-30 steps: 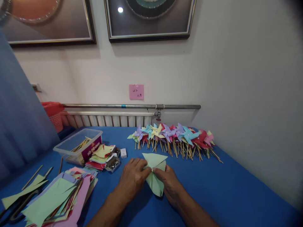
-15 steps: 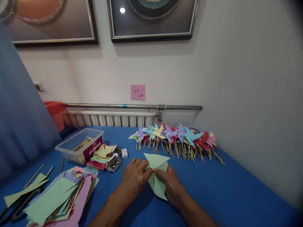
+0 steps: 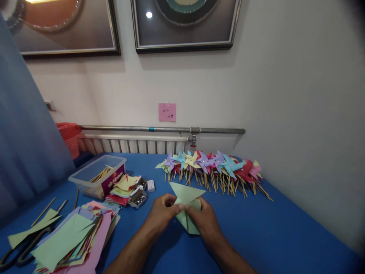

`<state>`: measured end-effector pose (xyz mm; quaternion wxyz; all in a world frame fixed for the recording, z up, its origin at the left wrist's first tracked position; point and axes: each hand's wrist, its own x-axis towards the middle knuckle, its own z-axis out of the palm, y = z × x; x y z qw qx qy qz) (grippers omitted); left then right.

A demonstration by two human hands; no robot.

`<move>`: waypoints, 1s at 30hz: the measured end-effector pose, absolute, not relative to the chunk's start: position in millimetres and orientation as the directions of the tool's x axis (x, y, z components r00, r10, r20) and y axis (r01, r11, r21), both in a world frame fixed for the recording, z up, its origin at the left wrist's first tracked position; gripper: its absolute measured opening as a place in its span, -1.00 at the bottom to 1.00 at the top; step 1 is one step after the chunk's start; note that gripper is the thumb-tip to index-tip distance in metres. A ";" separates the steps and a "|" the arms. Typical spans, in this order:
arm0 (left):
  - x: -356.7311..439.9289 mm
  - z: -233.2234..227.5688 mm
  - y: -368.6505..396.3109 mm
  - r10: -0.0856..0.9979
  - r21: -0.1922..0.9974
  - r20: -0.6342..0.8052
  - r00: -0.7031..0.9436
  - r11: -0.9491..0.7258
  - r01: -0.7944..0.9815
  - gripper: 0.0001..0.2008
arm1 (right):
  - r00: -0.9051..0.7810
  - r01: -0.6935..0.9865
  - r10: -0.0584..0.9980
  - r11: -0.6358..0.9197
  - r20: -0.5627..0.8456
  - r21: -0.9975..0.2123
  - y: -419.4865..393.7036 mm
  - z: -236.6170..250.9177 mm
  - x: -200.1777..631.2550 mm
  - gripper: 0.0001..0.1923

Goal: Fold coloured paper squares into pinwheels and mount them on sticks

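A pale green paper pinwheel (image 3: pixel 186 192), its corners partly folded in, is held up over the blue table. My left hand (image 3: pixel 164 211) pinches it near the centre from the left, thumb on top. From the right, my right hand (image 3: pixel 203 217) grips it with the thumb pressed at the middle, close to the left thumb. The fingers behind the paper are partly hidden. Beyond my hands lies a row of finished paper pinwheels (image 3: pixel 203 161) on wooden sticks, in purple, blue, yellow, red and pink.
At left stand a clear plastic box (image 3: pixel 81 177) of sticks, small boxes of metal pins (image 3: pixel 138 199), a white eraser-like block (image 3: pixel 151 185), a stack of coloured paper sheets (image 3: pixel 64 238) and black-handled scissors (image 3: pixel 31 247). A red basket (image 3: pixel 71 142) stands behind, by the radiator.
My left fingers have shifted around the paper's left side, and the paper has turned and tilted slightly. Both hands stay on it. The view has moved a little.
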<state>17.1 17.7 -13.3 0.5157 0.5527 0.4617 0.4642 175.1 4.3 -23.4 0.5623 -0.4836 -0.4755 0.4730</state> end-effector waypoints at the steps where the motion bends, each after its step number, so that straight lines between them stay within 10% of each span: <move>1: 18.5 -17.3 19.8 0.988 1.000 0.018 0.151 -0.015 -0.021 -0.71 | 0.094 -0.069 0.992 0.089 0.082 -0.994 4.1 -23.7 174.4 -0.66; 30: 17.4 -6.7 16.6 0.965 0.935 -0.046 0.260 0.133 -0.330 -0.51 | 0.025 -0.050 0.997 0.072 0.071 -0.996 3.4 -28.0 171.9 -0.64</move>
